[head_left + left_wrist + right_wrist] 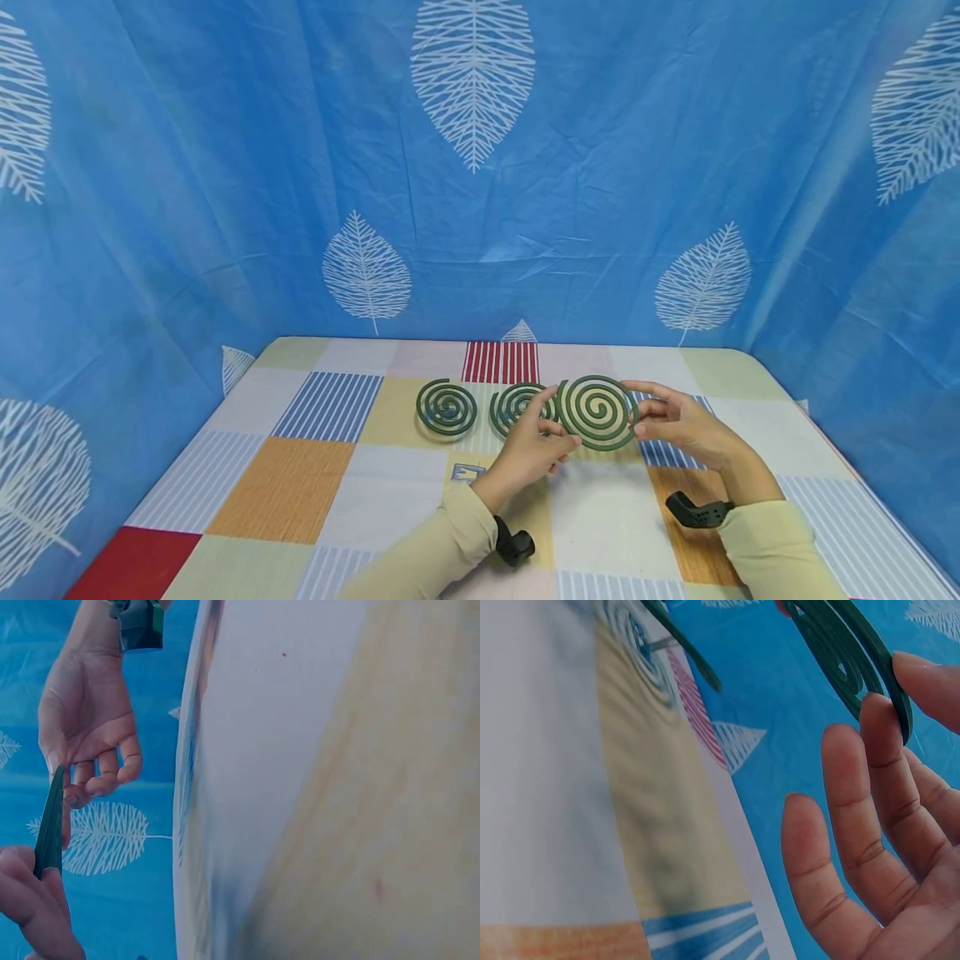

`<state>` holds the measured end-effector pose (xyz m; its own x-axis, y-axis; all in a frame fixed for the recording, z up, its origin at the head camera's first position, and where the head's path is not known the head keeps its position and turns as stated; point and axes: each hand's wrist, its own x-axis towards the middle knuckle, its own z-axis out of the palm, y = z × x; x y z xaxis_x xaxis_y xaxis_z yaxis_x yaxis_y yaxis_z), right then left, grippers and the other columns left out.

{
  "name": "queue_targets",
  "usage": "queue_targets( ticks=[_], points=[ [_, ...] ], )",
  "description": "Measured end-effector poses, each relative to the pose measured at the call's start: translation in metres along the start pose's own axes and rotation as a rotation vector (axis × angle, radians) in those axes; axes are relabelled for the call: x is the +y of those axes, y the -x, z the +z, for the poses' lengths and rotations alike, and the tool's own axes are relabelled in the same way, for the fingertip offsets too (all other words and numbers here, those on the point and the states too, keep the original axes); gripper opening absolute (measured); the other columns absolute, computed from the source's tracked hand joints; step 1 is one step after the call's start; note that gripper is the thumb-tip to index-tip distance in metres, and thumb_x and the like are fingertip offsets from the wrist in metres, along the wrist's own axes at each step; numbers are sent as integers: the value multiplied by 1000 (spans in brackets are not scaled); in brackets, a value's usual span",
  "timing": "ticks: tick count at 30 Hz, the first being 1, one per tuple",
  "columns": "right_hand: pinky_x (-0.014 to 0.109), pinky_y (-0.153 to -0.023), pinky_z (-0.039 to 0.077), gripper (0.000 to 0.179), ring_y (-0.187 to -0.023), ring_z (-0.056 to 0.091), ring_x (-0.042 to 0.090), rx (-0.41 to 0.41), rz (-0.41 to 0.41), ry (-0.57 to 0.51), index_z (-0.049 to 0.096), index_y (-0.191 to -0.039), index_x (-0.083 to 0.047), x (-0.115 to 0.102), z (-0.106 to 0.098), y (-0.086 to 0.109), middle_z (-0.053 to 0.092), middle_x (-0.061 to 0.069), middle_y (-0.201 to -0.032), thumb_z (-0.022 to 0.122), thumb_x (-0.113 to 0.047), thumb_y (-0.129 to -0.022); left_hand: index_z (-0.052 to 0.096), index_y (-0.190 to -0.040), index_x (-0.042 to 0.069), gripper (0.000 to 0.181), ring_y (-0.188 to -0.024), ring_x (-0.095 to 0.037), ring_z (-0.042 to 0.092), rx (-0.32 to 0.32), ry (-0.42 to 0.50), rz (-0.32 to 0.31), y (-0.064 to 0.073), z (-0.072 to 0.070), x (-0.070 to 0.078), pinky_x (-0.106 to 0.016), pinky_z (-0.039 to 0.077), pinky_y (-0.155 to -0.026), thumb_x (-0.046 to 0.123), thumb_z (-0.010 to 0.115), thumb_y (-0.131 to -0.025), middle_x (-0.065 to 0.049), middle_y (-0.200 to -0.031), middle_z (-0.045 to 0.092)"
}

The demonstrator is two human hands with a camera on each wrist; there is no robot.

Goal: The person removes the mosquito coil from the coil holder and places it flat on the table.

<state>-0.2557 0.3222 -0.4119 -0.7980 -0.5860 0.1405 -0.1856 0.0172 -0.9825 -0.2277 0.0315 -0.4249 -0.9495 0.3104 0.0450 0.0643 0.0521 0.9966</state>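
Both hands hold a green mosquito coil (600, 408) up over the table, its flat face toward the head camera. My left hand (528, 450) grips its left edge, thumb low and index finger higher. At the right edge my right hand (686, 429) pinches it; in the right wrist view thumb and fingertips meet the coil's rim (904, 712). The left wrist view catches the coil (49, 825) edge-on between the hands. A second coil (504, 408) stands upright just left, partly hidden behind my left hand. Farther left is a third upright coil (447, 407).
A patchwork-patterned cloth (397, 479) covers the table. Blue curtains (600, 167) with white leaf prints enclose the back and both sides. Black wrist-camera mounts (513, 543) sit at both wrists. A small blue printed mark (468, 472) shows on the cloth near the left forearm.
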Motion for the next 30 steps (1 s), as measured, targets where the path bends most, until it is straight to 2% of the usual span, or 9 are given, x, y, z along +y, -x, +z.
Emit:
queue_targets(
  ticks=[5, 9, 14, 21, 23, 25, 28, 30],
  points=[
    [32, -93, 61, 58, -107, 72, 15, 17, 0, -11, 57, -152, -28, 4, -7, 3, 74, 1, -115, 57, 8, -106, 35, -169, 14, 86, -62, -9, 62, -11, 15, -5, -6, 9, -4, -22, 49, -52, 2, 78, -95, 2, -88, 71],
    [34, -94, 61, 56, -108, 73, 16, 31, 5, -29, 57, -151, -26, 8, -12, 6, 74, 1, -118, 56, 8, -107, 34, -169, 13, 86, -63, -12, 65, -4, 13, -5, -10, 16, -7, -23, 50, -52, 2, 77, -96, 1, -90, 71],
    [32, -91, 62, 57, -107, 73, 16, 69, -6, -50, 63, -146, -31, 12, -17, 11, 73, 1, -119, 55, 10, -107, 32, -170, 11, 85, -63, -15, 67, 9, 1, 5, -13, 25, -8, -24, 52, -52, 5, 77, -98, 0, -92, 71],
    [30, -89, 62, 51, -103, 73, 14, 184, 31, -58, 66, -140, -32, 19, -22, 17, 71, -1, -118, 55, 7, -109, 30, -170, 10, 86, -59, -7, 62, 40, 23, -2, -22, 39, -10, -20, 48, -49, 4, 78, -98, 1, -90, 69],
    [30, -89, 62, 47, -103, 73, 13, 230, 64, -25, 64, -143, -27, 19, -22, 17, 71, -2, -119, 57, 5, -109, 31, -169, 10, 87, -59, -6, 61, 56, 35, -20, -24, 43, -9, -20, 48, -49, 3, 79, -97, 2, -89, 69],
    [30, -89, 62, 43, -103, 73, 12, 277, 99, 13, 60, -149, -16, 20, -21, 16, 71, -4, -119, 59, 1, -109, 31, -170, 10, 88, -60, -6, 61, 65, 48, -43, -25, 46, -8, -20, 47, -48, 2, 79, -96, 2, -89, 69],
    [29, -88, 62, 47, -104, 72, 11, 330, 145, 64, 51, -155, 0, 21, -19, 15, 72, -10, -118, 61, -4, -110, 30, -170, 10, 89, -61, -7, 60, 67, 93, -77, -27, 49, -8, -19, 46, -49, 1, 78, -97, 0, -89, 68],
    [30, -88, 62, 49, -104, 72, 10, 357, 164, 81, 48, -156, 5, 21, -18, 13, 72, -12, -117, 62, -5, -110, 28, -171, 10, 89, -61, -7, 60, 60, 132, -97, -28, 50, -8, -17, 45, -49, 0, 77, -97, -1, -90, 69]
  ],
)
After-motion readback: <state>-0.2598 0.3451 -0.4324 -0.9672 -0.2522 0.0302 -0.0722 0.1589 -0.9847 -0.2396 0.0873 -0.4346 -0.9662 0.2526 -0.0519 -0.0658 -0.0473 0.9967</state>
